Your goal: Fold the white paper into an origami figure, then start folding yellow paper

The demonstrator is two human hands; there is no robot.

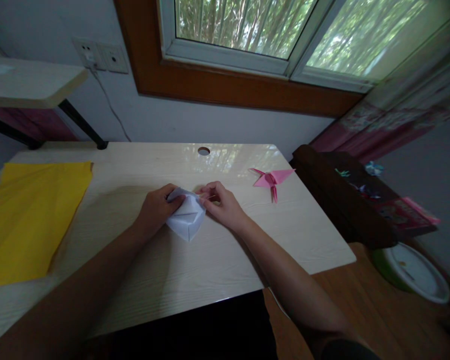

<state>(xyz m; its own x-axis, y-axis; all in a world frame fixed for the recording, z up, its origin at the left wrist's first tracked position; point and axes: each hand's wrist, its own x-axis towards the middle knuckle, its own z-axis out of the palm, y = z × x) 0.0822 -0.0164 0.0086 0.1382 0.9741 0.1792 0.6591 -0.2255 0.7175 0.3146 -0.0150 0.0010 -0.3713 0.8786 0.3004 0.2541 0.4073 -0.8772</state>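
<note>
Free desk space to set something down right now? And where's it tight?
Bare patches on the desk: the near strip between the forearms and the front edge; the back strip between the cable hole and the hands; the right corner below the pink origami. Crowded: the centre, where left hand and right hand pinch the white folded paper; yellow sheet covers the left.
</note>
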